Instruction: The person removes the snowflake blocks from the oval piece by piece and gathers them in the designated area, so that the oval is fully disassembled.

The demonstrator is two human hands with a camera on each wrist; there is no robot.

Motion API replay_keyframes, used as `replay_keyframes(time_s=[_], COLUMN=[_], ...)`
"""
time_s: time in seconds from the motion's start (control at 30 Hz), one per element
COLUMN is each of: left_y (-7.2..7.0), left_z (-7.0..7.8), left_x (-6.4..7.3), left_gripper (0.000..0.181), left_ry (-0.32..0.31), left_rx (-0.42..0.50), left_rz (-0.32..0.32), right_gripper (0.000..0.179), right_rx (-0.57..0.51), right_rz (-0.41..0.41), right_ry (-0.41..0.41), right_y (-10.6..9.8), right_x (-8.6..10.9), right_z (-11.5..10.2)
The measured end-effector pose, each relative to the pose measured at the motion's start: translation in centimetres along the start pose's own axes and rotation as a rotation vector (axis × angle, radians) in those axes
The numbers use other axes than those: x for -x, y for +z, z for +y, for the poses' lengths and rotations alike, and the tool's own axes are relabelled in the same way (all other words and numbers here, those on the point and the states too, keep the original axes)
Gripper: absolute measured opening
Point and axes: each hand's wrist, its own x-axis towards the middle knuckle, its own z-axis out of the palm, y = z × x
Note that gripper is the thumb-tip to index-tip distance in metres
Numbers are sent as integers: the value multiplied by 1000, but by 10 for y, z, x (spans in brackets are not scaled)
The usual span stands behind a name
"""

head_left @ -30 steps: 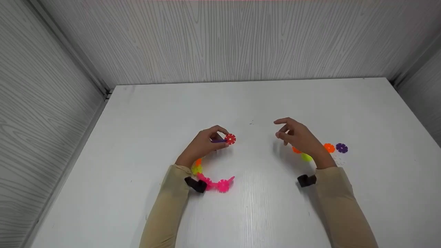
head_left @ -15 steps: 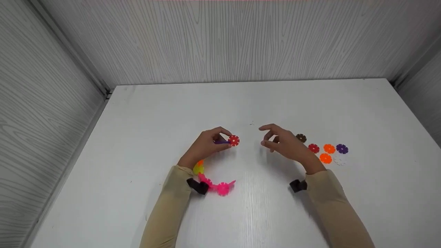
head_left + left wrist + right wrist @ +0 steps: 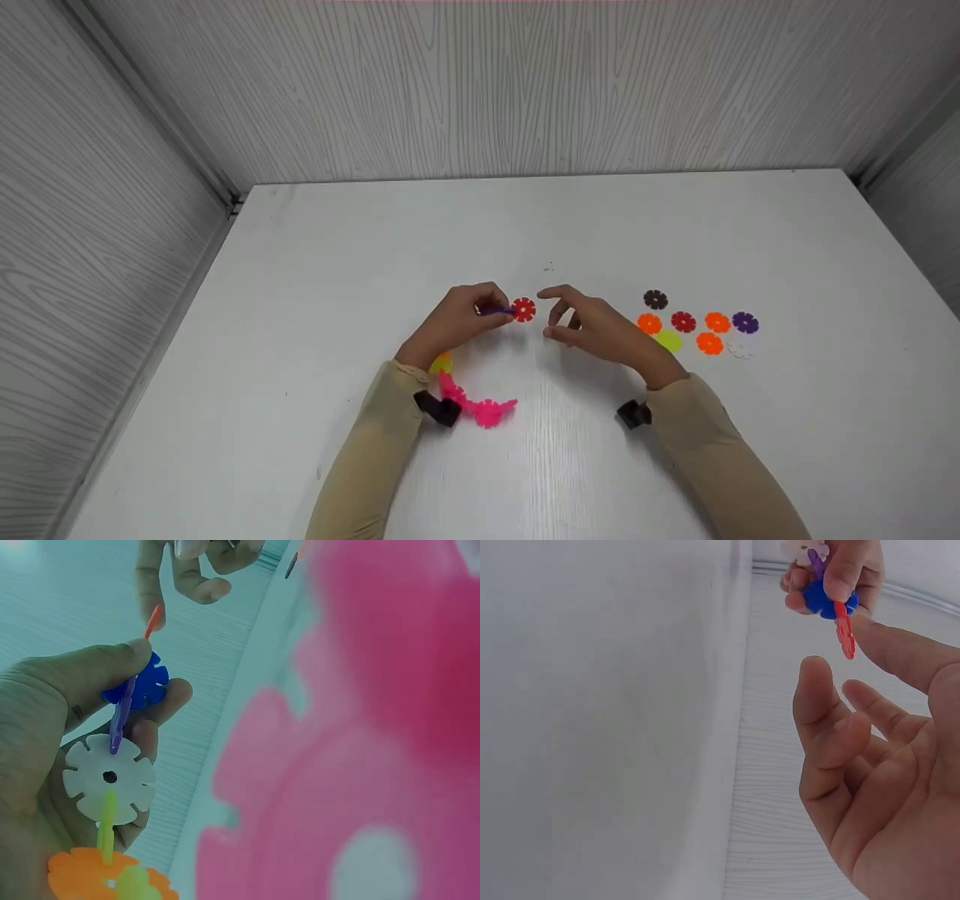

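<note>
My left hand (image 3: 465, 311) pinches a chain of slotted snowflake discs between thumb and fingers, at the blue disc (image 3: 154, 686). The red disc (image 3: 523, 309) sticks out from its free end. Behind it in the left wrist view follow a purple disc (image 3: 122, 716), a white disc (image 3: 86, 772), a yellow one (image 3: 106, 836) and an orange one (image 3: 71, 870). The chain's pink discs (image 3: 488, 412) hang near the left wrist; part of the chain is hidden by the hand. My right hand (image 3: 600, 326) holds nothing, fingers loosely bent, close to the red disc.
Loose discs lie right of the right hand: brown (image 3: 655, 300), red (image 3: 683, 322), purple (image 3: 745, 322), yellow (image 3: 668, 341), white (image 3: 741, 347) and several orange ones (image 3: 709, 344). A patterned wall panel (image 3: 480, 90) stands behind the white table (image 3: 360, 240).
My right hand has moved left, away from the loose discs, up to the red disc. My left hand has shifted slightly right and toward me with the chain, still pinching it.
</note>
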Motion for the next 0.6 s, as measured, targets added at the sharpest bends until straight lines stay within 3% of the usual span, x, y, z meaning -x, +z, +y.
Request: replay_keyframes(time_s=[0.2,0.6], left_y=[6,12], left_z=[8,14], left_x=[1,2], left_gripper=[10,10], left_ry=[50,57], left_rx=[-12,-7], left_rz=[-35,-77], right_gripper=[58,50], right_rx=[22,30], right_rz=[4,15], right_ry=[4,-9], right_y=[3,6], right_x=[0,2], right_z=[-5,-12])
